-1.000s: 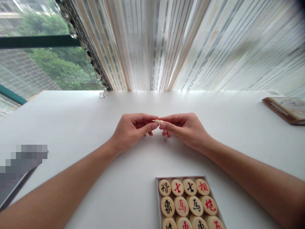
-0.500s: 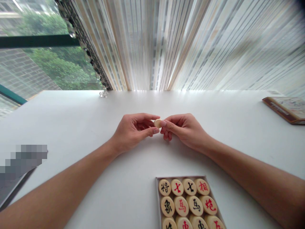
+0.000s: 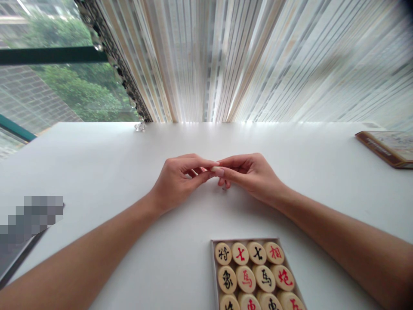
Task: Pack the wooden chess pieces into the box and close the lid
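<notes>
Above the white table, my left hand [image 3: 180, 181] and my right hand [image 3: 253, 174] meet at the fingertips around one small wooden disc [image 3: 214, 168]. Both hands pinch it between thumb and fingers, and most of it is covered by them. A bit of red marking shows beside the disc, between my left fingers. Nearer to me, a shallow box [image 3: 213, 275] holds rows of round wooden pieces with red or black characters; its lower part is cut off by the frame.
A dark flat object [image 3: 22, 241], partly pixelated, lies at the left edge of the table [image 3: 145, 267]. A brown-edged box or book [image 3: 383, 148] is at the far right. Small clear beads [image 3: 140, 126] rest by the striped curtain [image 3: 206, 64] at the back.
The disc has turned in my fingers and shows less of its face. My left thumb and fingers have closed in on it.
</notes>
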A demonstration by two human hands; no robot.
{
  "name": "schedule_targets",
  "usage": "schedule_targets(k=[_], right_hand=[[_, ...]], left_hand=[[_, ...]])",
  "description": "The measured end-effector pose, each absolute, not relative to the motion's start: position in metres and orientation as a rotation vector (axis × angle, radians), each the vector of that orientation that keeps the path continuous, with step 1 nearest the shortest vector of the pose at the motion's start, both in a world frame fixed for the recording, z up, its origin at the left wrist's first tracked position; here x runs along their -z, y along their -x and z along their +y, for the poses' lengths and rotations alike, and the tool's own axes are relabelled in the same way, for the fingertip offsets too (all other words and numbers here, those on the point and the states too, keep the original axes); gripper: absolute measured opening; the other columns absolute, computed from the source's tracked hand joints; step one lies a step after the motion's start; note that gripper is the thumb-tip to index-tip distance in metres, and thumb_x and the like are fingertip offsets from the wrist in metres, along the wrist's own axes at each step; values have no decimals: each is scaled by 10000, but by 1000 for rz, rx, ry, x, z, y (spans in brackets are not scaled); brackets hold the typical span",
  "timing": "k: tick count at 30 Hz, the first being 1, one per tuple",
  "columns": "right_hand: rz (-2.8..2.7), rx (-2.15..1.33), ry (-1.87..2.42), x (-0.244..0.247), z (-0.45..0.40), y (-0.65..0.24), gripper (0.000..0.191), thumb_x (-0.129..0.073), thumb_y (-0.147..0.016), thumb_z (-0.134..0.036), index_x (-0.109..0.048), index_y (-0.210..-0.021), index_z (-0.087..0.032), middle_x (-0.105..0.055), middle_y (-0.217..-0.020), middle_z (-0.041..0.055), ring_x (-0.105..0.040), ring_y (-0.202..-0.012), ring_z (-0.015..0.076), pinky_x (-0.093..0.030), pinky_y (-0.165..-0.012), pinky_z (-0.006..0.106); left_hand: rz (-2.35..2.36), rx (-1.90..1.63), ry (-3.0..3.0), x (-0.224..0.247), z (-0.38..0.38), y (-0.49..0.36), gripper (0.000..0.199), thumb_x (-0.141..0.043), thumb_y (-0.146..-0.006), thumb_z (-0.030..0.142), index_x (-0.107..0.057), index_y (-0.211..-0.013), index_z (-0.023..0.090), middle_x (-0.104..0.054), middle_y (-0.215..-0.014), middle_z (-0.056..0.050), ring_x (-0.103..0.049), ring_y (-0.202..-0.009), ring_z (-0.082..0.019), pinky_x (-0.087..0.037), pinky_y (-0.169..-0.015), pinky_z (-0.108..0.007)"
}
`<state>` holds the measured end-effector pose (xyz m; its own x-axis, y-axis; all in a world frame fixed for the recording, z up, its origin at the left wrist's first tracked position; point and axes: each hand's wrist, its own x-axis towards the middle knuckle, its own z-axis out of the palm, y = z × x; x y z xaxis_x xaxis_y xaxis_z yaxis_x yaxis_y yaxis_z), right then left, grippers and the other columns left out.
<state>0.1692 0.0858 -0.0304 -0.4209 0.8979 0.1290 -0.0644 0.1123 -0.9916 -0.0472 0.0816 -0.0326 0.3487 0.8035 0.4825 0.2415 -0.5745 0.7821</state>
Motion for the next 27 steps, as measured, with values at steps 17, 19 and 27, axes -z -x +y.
schedule_targets(k=[17,19,27], right_hand=[[-1471,-1546,768,31,89,-170,351,-921,-840,-471,-833,-958,-152,-811,-859,59,-726,-654,120,-567,-584,214],[-1464,-1564,761,33,89,-170,360,-915,-844,-489,-813,-914,-151,-807,-841,54,-739,-655,123,-568,-583,212],[-1502,-1636,808,30,89,-170,468,-892,-832,-589,-757,-839,-140,-765,-743,45,-698,-606,127,-570,-568,238]], left_hand=[[975,-1244,-2007,33,81,47,153,-818,-923,231,-846,-1053,156,-820,-907,-64,-756,-755,-133,-578,-639,-185],[977,-1236,-1923,34,81,47,268,-839,-902,254,-827,-1149,151,-826,-906,-66,-767,-754,-145,-598,-657,-204],[922,-1163,-1883,33,79,47,328,-878,-862,250,-827,-1163,131,-843,-886,-78,-781,-773,-161,-606,-677,-219]])
